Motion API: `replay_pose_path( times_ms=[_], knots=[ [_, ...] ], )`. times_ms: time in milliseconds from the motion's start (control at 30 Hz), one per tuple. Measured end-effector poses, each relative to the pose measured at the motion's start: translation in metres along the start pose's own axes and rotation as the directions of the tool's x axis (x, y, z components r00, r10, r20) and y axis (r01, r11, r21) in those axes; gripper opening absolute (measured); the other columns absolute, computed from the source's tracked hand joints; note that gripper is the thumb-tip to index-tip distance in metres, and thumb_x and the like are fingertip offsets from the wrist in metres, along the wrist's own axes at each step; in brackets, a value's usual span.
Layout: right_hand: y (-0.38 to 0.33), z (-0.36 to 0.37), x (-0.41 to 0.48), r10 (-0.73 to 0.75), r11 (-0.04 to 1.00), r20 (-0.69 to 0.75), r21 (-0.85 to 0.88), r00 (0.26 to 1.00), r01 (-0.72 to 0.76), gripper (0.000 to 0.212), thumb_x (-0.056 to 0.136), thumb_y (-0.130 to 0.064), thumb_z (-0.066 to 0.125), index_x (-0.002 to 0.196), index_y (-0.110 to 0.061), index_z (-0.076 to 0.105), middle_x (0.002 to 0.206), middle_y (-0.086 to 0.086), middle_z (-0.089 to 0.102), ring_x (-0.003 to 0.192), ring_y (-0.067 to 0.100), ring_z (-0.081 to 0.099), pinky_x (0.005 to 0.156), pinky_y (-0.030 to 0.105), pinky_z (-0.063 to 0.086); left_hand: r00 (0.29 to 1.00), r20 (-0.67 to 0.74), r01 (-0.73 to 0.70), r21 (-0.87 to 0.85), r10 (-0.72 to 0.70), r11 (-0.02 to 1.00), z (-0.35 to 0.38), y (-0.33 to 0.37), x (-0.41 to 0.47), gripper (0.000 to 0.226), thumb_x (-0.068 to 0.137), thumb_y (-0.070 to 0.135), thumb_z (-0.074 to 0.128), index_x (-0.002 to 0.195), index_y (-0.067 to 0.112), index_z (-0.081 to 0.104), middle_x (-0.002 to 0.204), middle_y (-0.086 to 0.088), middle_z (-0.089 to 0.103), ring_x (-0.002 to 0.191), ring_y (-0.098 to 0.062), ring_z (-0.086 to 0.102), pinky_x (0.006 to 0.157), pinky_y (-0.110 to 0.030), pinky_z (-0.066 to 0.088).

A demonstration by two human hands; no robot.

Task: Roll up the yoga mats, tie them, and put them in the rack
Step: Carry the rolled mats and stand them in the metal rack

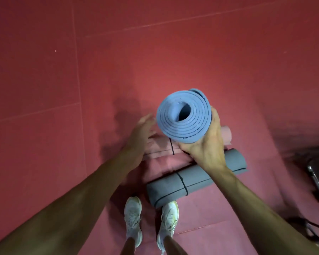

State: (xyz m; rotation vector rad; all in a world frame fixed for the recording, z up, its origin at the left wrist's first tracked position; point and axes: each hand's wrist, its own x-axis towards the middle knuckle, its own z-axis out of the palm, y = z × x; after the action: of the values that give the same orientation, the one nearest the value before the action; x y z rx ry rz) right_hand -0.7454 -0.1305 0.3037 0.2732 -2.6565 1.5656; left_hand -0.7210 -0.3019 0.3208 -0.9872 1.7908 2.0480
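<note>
Two hands work here: the right hand [204, 144] grips a rolled blue mat [184, 115] held on end, and the left hand [142, 133], fingers loose, hovers just left of it. Beneath, a tied pink mat [158, 146] and a tied grey mat [173, 188] lie on the red floor [63, 89].

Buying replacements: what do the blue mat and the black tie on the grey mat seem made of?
Blue mat: likely soft foam, matte; its rolled end shows thick, spongy, nicked layers. Black tie round the grey mat: thin cord, perhaps elastic; too small to tell.
</note>
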Motion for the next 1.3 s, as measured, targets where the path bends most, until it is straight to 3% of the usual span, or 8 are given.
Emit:
replay_pose_path(
  times_ms=[233, 433, 667, 800, 900, 1033, 1167, 1300],
  knots=[
    [-0.081, -0.045, 0.002, 0.167, 0.985, 0.027, 0.042, 0.986, -0.168, 0.11, 0.046, -0.035, 0.093, 0.135, -0.028, 0.029, 0.122, -0.023, 0.042, 0.106, -0.01, 0.045, 0.082, -0.004, 0.032, 0.995, 0.034, -0.09, 0.05, 0.089, 0.995, 0.004, 0.1, -0.078, 0.028, 0.096, 0.025, 0.049, 0.123, 0.016, 0.054, 0.094, 0.0, 0.061, 0.073, -0.012, 0.057, 0.067, -0.024, 0.046],
    [-0.19, -0.06, -0.002, 0.099, 0.985, 0.232, 0.112, 0.968, -0.128, 0.1, 0.041, -0.037, 0.093, 0.124, -0.046, 0.036, 0.114, -0.026, 0.057, 0.101, -0.007, 0.057, 0.081, 0.021, 0.05, 0.954, -0.128, -0.258, 0.107, 0.27, 0.96, -0.057, 0.144, -0.149, 0.022, 0.098, 0.021, 0.042, 0.094, 0.024, 0.063, 0.083, 0.005, 0.058, 0.071, -0.01, 0.053, 0.069, -0.028, 0.041],
    [-0.295, -0.036, -0.03, -0.166, 0.978, 0.472, 0.195, 0.866, 0.081, 0.116, 0.039, -0.031, 0.097, 0.136, -0.038, 0.034, 0.113, -0.036, 0.048, 0.109, -0.004, 0.049, 0.091, 0.02, 0.042, 0.887, -0.316, -0.416, -0.224, 0.338, 0.881, -0.135, 0.163, -0.255, 0.036, 0.093, 0.011, 0.03, 0.102, 0.015, 0.065, 0.092, 0.0, 0.066, 0.086, -0.013, 0.058, 0.072, -0.026, 0.043],
    [-0.357, -0.011, -0.069, -0.364, 0.92, 0.557, 0.34, 0.746, 0.195, 0.117, 0.039, -0.029, 0.099, 0.139, -0.03, 0.038, 0.125, -0.038, 0.047, 0.12, -0.011, 0.046, 0.1, 0.022, 0.042, 0.814, -0.481, -0.5, -0.295, 0.326, 0.814, -0.175, 0.148, -0.335, 0.038, 0.093, 0.011, 0.029, 0.088, 0.015, 0.066, 0.072, 0.006, 0.068, 0.076, -0.014, 0.057, 0.07, -0.03, 0.041],
    [-0.399, 0.01, -0.118, -0.51, 0.85, 0.585, 0.455, 0.631, 0.265, 0.118, 0.04, -0.031, 0.099, 0.141, -0.028, 0.038, 0.137, -0.022, 0.046, 0.13, 0.0, 0.042, 0.105, 0.027, 0.041, 0.755, -0.547, -0.564, -0.259, 0.362, 0.784, -0.213, 0.122, -0.401, 0.04, 0.094, 0.016, 0.028, 0.106, 0.016, 0.066, 0.087, 0.002, 0.069, 0.086, -0.015, 0.059, 0.074, -0.031, 0.042],
    [-0.468, 0.031, -0.206, -0.634, 0.773, 0.637, 0.543, 0.438, 0.329, 0.121, 0.037, -0.064, 0.084, 0.142, -0.04, 0.028, 0.133, -0.026, 0.028, 0.13, -0.011, 0.021, 0.101, 0.002, 0.026, 0.642, -0.659, -0.635, -0.17, 0.392, 0.754, -0.268, 0.075, -0.507, 0.044, 0.095, 0.021, 0.027, 0.119, 0.018, 0.063, 0.1, 0.002, 0.071, 0.084, -0.008, 0.063, 0.073, -0.027, 0.046],
    [-0.543, 0.048, -0.3, -0.7, 0.713, 0.654, 0.614, 0.287, 0.339, 0.127, 0.037, -0.058, 0.082, 0.147, -0.027, 0.027, 0.134, -0.009, 0.031, 0.128, -0.008, 0.023, 0.1, -0.001, 0.024, 0.518, -0.744, -0.678, -0.057, 0.421, 0.733, -0.306, 0.029, -0.626, 0.044, 0.098, 0.02, 0.027, 0.131, 0.014, 0.056, 0.091, -0.019, 0.056, 0.063, 0.005, 0.054, 0.067, -0.024, 0.042],
    [-0.616, 0.065, -0.391, -0.791, 0.607, 0.585, 0.715, 0.179, 0.348, 0.118, 0.035, -0.057, 0.089, 0.138, -0.028, 0.038, 0.138, -0.005, 0.045, 0.13, 0.005, 0.042, 0.108, 0.022, 0.035, 0.467, -0.789, -0.685, -0.037, 0.4, 0.727, -0.346, -0.008, -0.735, 0.05, 0.096, 0.06, 0.027, 0.125, 0.034, 0.06, 0.123, 0.01, 0.065, 0.119, -0.009, 0.055, 0.099, -0.04, 0.038]
  ],
)
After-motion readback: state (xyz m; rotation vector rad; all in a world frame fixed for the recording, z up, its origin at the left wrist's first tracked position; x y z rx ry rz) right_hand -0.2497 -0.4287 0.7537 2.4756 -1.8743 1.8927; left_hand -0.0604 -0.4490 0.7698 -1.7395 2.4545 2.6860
